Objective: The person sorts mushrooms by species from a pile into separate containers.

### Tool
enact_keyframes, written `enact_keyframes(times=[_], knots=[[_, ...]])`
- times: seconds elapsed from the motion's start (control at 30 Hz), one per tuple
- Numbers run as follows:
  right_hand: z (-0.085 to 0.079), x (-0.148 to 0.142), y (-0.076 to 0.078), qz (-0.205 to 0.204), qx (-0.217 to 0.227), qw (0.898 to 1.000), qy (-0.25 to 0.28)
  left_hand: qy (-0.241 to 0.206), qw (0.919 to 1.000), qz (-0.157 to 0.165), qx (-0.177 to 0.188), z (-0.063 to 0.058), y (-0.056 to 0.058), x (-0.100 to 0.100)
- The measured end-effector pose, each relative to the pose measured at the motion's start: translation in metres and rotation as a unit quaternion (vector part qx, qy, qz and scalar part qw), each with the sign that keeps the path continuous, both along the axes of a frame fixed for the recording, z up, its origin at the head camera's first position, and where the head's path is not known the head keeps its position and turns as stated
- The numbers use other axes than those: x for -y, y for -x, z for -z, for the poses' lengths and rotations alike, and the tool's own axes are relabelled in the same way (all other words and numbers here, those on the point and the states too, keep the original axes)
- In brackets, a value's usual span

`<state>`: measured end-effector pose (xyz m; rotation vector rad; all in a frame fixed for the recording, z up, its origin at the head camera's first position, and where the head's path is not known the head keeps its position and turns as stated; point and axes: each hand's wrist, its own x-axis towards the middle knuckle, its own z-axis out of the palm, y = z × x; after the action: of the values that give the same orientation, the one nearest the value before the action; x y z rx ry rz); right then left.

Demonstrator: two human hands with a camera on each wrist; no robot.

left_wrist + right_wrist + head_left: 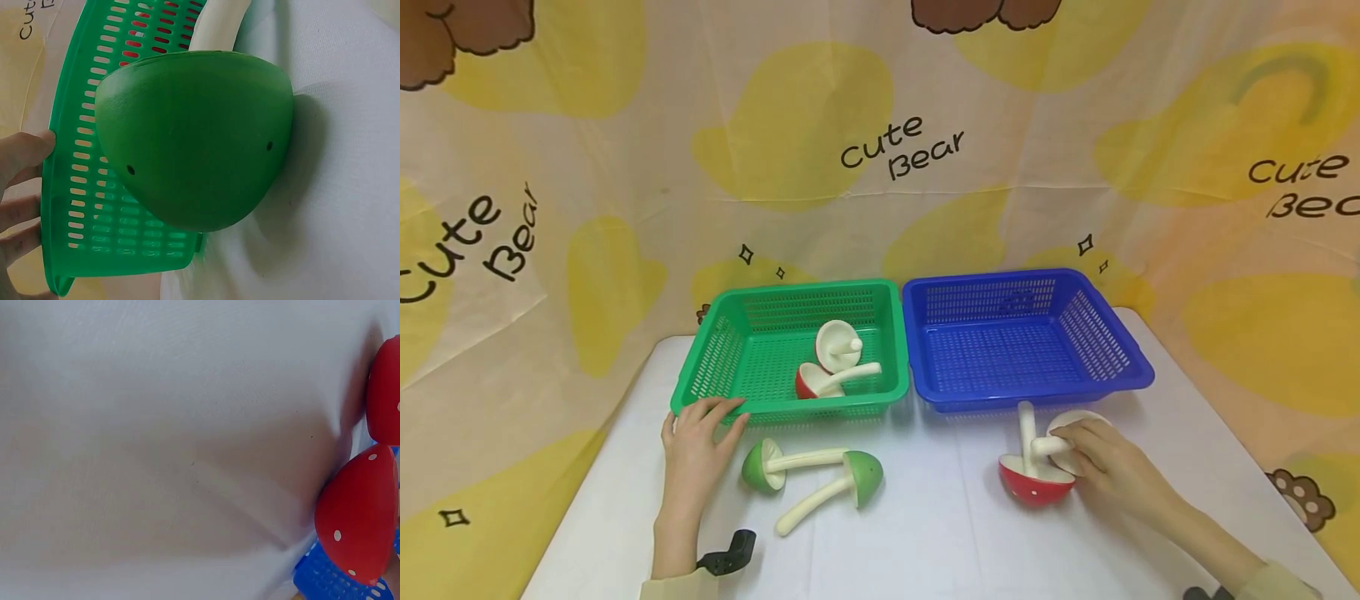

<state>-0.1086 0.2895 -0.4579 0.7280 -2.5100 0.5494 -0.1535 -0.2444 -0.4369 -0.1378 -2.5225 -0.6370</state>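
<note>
At the green basket's [820, 408] front left corner, my left hand [696, 442] holds the rim, fingers over it and the thumb in front. Two green toy mushrooms [865, 477] with white stems lie just right of that hand; one green cap [197, 144] fills the middle of the left wrist view. My right hand [1108, 458] grips a toy mushroom [1078, 421] by its pale underside, the stem pointing left. Against it stands a red toy mushroom [1036, 483], stem upward. Red caps [359, 519] show at the right wrist view's edge, where the hand is mostly cut off.
Two red mushrooms [837, 344] lie inside the green basket, toward its right side. A blue basket [1030, 402] stands against the green one, behind my right hand. White cloth [925, 533] covers the table, and a printed curtain [1000, 125] hangs behind.
</note>
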Motion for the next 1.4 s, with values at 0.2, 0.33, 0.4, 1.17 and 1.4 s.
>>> enact_keyframes(times=[0.2, 0.33, 0.4, 1.17, 1.4], knots=[[-0.006, -0.007, -0.004, -0.007, 0.000, 1.000, 0.010, -0.002, 1.0000, -0.002, 0.004, 0.001, -0.001, 0.001], [-0.015, -0.012, -0.010, 0.008, 0.012, 0.999, 0.031, -0.003, 1.0000, -0.002, 0.007, 0.001, -0.001, 0.001], [-0.019, -0.015, -0.012, 0.025, 0.019, 0.999, 0.041, -0.003, 1.0000, -0.001, 0.007, 0.001, -0.001, 0.001], [-0.060, -0.004, -0.019, 0.028, 0.039, 0.995, 0.087, -0.002, 1.0000, -0.003, 0.005, 0.000, 0.000, 0.001], [-0.073, 0.008, -0.011, 0.018, 0.021, 0.997, 0.078, -0.001, 1.0000, -0.003, 0.006, 0.002, 0.000, 0.002]])
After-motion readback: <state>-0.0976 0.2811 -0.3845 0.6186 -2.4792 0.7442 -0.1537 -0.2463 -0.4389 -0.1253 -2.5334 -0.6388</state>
